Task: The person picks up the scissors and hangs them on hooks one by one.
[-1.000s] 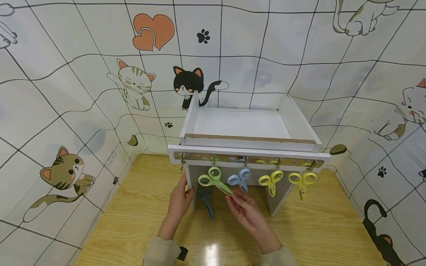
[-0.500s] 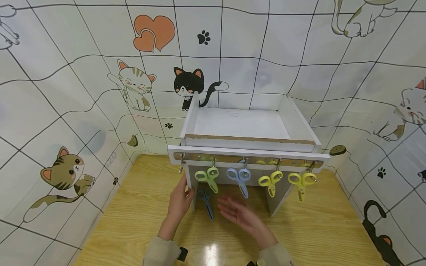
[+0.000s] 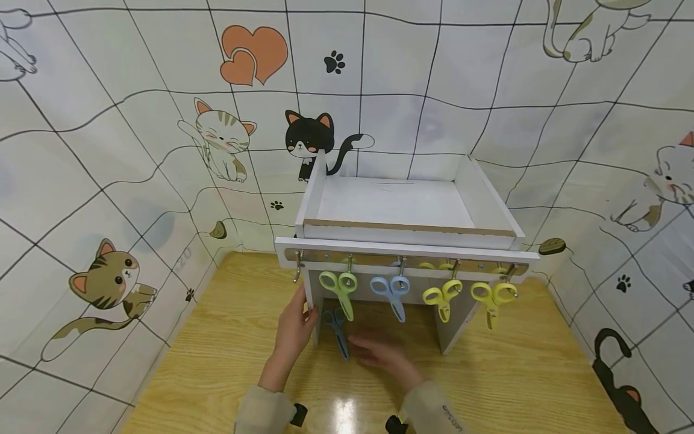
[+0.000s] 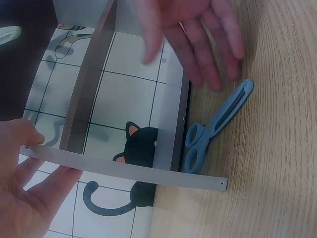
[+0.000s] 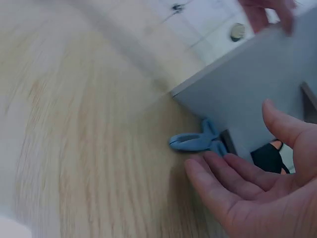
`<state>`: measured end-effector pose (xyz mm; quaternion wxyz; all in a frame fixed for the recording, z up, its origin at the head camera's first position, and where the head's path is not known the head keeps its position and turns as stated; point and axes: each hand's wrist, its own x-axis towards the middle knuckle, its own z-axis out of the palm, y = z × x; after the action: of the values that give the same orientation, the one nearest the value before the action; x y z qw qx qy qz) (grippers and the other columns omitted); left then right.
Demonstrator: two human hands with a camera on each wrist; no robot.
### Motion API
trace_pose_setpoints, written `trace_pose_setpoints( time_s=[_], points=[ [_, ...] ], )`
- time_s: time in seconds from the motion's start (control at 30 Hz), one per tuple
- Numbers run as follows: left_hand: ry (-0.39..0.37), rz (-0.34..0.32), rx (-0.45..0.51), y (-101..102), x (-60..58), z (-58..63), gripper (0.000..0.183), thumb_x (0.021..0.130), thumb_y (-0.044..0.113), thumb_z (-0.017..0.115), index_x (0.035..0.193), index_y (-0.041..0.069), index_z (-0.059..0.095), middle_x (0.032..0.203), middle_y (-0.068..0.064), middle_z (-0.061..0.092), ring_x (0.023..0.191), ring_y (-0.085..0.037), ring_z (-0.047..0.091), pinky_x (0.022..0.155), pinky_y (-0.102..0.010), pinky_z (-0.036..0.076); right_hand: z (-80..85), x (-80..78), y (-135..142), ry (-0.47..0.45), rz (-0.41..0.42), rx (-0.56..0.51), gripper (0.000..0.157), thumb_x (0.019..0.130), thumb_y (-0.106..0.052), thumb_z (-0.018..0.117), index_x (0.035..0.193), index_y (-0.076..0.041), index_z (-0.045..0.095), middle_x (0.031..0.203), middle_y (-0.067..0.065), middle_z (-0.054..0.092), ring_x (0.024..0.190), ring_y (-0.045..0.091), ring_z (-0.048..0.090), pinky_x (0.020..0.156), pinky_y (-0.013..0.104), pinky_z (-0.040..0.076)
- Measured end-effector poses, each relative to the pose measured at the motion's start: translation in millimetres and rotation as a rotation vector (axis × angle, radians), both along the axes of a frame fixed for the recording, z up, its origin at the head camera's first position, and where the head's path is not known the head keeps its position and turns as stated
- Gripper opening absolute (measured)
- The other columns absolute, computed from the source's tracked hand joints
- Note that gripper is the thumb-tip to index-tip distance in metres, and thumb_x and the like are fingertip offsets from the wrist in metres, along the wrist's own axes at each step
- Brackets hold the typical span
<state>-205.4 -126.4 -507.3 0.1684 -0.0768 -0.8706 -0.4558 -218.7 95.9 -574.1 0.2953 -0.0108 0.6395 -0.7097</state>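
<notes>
My left hand grips the left side panel of a white stand, thumb on one face and fingers on the other. Low over the table, my right hand reaches in beneath the stand, fingers extended and holding nothing. Blue scissors lie on the table by the left panel; the right fingertips are close beside them in the right wrist view. From the stand's metal hooks hang green scissors, light blue scissors, and two yellow pairs, one inner and one outer.
An unused hook is at the rail's left end. On top, the stand has a shallow walled tray. The stand's right panel rests on the wooden table. Cat-patterned sheeting encloses the back and sides.
My right hand has let go of the green scissors' blade and moved down and left toward the blue scissors on the table. The green scissors now hang downward. My left hand stays put.
</notes>
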Motion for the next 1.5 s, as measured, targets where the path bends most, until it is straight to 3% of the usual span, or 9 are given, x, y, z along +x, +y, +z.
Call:
trace_pose_setpoints(
  time_s=[0.13, 0.23, 0.33, 0.47, 0.77, 0.9, 1.2, 1.3, 1.5],
  points=[
    [0.007, 0.003, -0.017, 0, 0.0, -1.1, 0.064, 0.094, -0.003, 0.06, 0.151, 0.017, 0.039, 0.137, -0.018, 0.06, 0.125, -0.039, 0.06, 0.088, -0.047, 0.062, -9.5, -1.4, -11, 0.212, 0.009, 0.274, 0.033, 0.09, -0.015, 0.071, 0.111, 0.008, 0.062, 0.084, 0.002, 0.063, 0.072, 0.011, 0.057, 0.063, 0.021, 0.053],
    [0.009, 0.004, -0.017, 1, 0.5, -1.6, 0.064, 0.094, -0.002, 0.061, 0.151, 0.016, 0.039, 0.137, -0.018, 0.061, 0.124, -0.038, 0.061, 0.087, -0.044, 0.063, -14.6, -3.1, -18, 0.393, 0.017, 0.51, 0.033, 0.085, -0.021, 0.078, 0.1, 0.006, 0.067, 0.081, 0.008, 0.067, 0.066, 0.013, 0.06, 0.056, 0.023, 0.052],
    [0.009, 0.011, -0.01, 1, 1.0, -2.3, 0.066, 0.094, -0.002, 0.061, 0.153, 0.017, 0.037, 0.137, -0.019, 0.06, 0.124, -0.038, 0.061, 0.087, -0.044, 0.063, -17.7, -3.7, -25, 0.477, 0.01, 0.654, 0.037, 0.079, -0.027, 0.084, 0.097, 0.001, 0.067, 0.082, 0.008, 0.066, 0.066, 0.015, 0.059, 0.053, 0.025, 0.052],
    [0.001, 0.012, -0.005, 1, 0.9, -2.4, 0.066, 0.095, -0.001, 0.061, 0.153, 0.017, 0.037, 0.139, -0.018, 0.059, 0.125, -0.038, 0.06, 0.089, -0.044, 0.063, -19.2, -2.8, -34, 0.521, -0.009, 0.734, 0.043, 0.076, -0.027, 0.086, 0.101, -0.001, 0.063, 0.086, 0.005, 0.062, 0.072, 0.015, 0.056, 0.055, 0.025, 0.049],
    [-0.011, 0.013, -0.003, 1, 0.1, -2.2, 0.061, 0.094, 0.0, 0.06, 0.15, 0.016, 0.042, 0.136, -0.015, 0.062, 0.124, -0.036, 0.061, 0.089, -0.045, 0.062, -19.2, -0.2, -40, 0.639, 0.008, 0.866, 0.03, 0.073, -0.015, 0.084, 0.081, -0.007, 0.056, 0.077, 0.002, 0.052, 0.065, 0.015, 0.047, 0.049, 0.024, 0.039],
    [-0.009, 0.009, 0.001, 1, -0.8, -2.8, 0.063, 0.095, 0.0, 0.059, 0.152, 0.019, 0.039, 0.137, -0.015, 0.061, 0.125, -0.036, 0.06, 0.09, -0.045, 0.062, -18.8, 0.0, -40, 0.639, 0.026, 0.854, 0.027, 0.074, -0.012, 0.082, 0.076, -0.007, 0.056, 0.075, 0.002, 0.051, 0.063, 0.015, 0.047, 0.047, 0.024, 0.039],
    [-0.013, 0.012, 0.0, 0, -0.7, -3.1, 0.063, 0.094, 0.0, 0.06, 0.151, 0.018, 0.04, 0.137, -0.016, 0.061, 0.126, -0.037, 0.06, 0.09, -0.047, 0.062, -14.5, -0.3, -35, 0.532, 0.017, 0.764, 0.021, 0.077, -0.009, 0.079, 0.077, -0.003, 0.059, 0.07, 0.004, 0.055, 0.059, 0.016, 0.051, 0.045, 0.025, 0.044],
    [-0.007, 0.016, -0.002, 0, -1.1, -3.1, 0.061, 0.094, -0.001, 0.06, 0.149, 0.018, 0.042, 0.136, -0.015, 0.061, 0.126, -0.036, 0.06, 0.089, -0.047, 0.062, -14.7, -0.6, -30, 0.47, -0.005, 0.652, 0.02, 0.076, -0.003, 0.079, 0.083, 0.002, 0.06, 0.071, 0.007, 0.061, 0.06, 0.014, 0.057, 0.048, 0.025, 0.052],
    [-0.005, 0.014, -0.008, 0, -1.5, -3.3, 0.06, 0.093, -0.002, 0.06, 0.148, 0.017, 0.043, 0.135, -0.016, 0.062, 0.126, -0.037, 0.06, 0.09, -0.047, 0.062, -18.1, 0.2, -18, 0.235, 0.004, 0.369, 0.021, 0.08, 0.005, 0.072, 0.096, 0.012, 0.061, 0.075, 0.014, 0.072, 0.061, 0.012, 0.066, 0.056, 0.023, 0.061]
  ],
)
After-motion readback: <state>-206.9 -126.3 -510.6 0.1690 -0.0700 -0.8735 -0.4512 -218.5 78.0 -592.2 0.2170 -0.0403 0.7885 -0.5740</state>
